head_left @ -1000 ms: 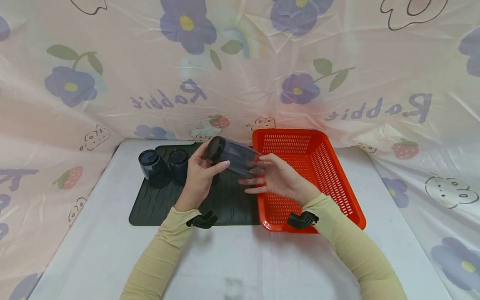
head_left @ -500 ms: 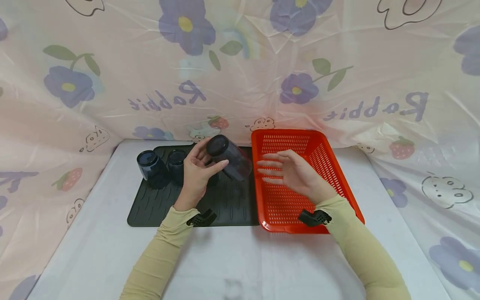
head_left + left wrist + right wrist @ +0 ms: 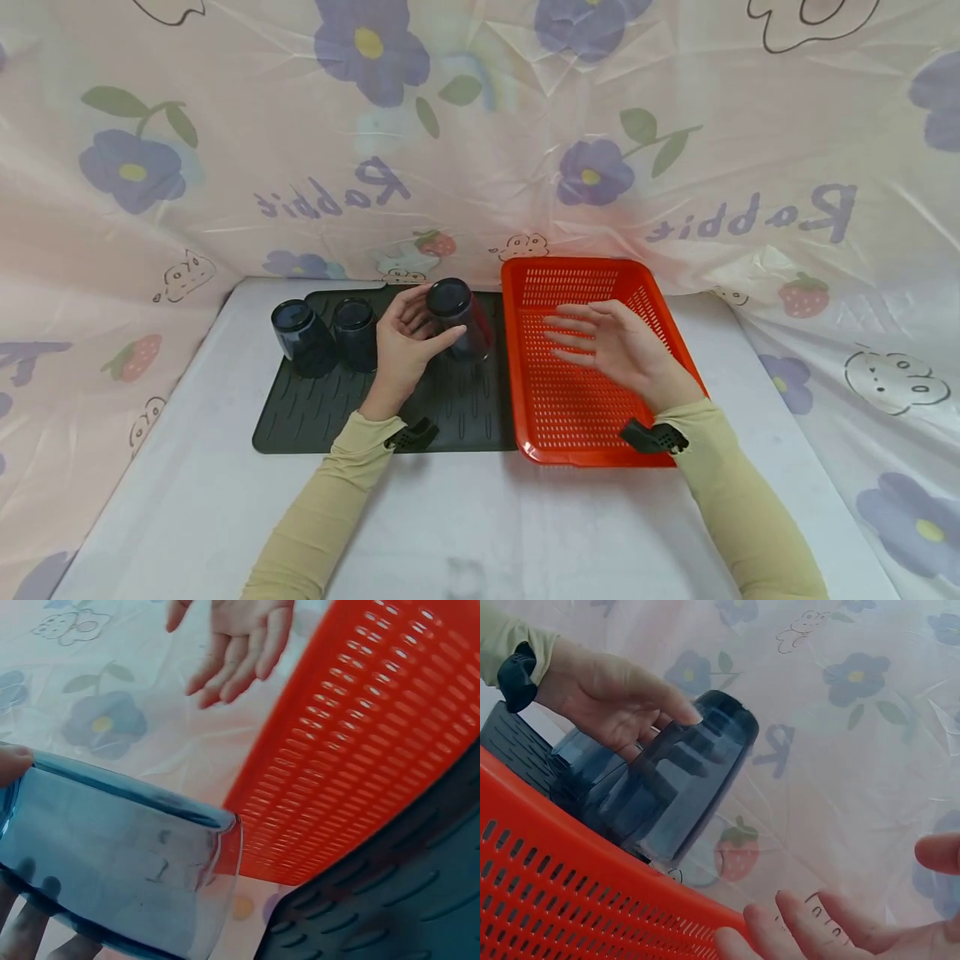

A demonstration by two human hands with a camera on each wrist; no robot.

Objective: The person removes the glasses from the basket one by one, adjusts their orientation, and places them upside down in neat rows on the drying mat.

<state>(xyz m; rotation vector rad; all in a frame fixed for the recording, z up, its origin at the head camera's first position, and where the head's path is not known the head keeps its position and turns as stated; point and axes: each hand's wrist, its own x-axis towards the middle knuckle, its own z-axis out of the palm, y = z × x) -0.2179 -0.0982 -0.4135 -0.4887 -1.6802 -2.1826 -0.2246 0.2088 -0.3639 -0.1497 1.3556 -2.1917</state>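
Note:
My left hand grips a dark blue-tinted drinking glass, thumb on the near side and fingers round the back. The glass is tilted, base up, with its mouth pointing down and right over the black ridged mat. In the left wrist view the clear wall of the glass shows fingers through it. My right hand hangs over the red basket, fingers extended and holding nothing. Two similar glasses stand base up on the mat: one glass at the left, another glass beside my left hand.
The perforated red basket stands right against the mat's right side, overlapping its edge in the head view. A white tabletop runs along the front. Behind hangs a patterned curtain, close to the back of the mat and basket.
My right hand has come off the glass and moved right over the basket. My left hand has turned the glass from nearly sideways to steeper, mouth lower, and shifted it slightly right.

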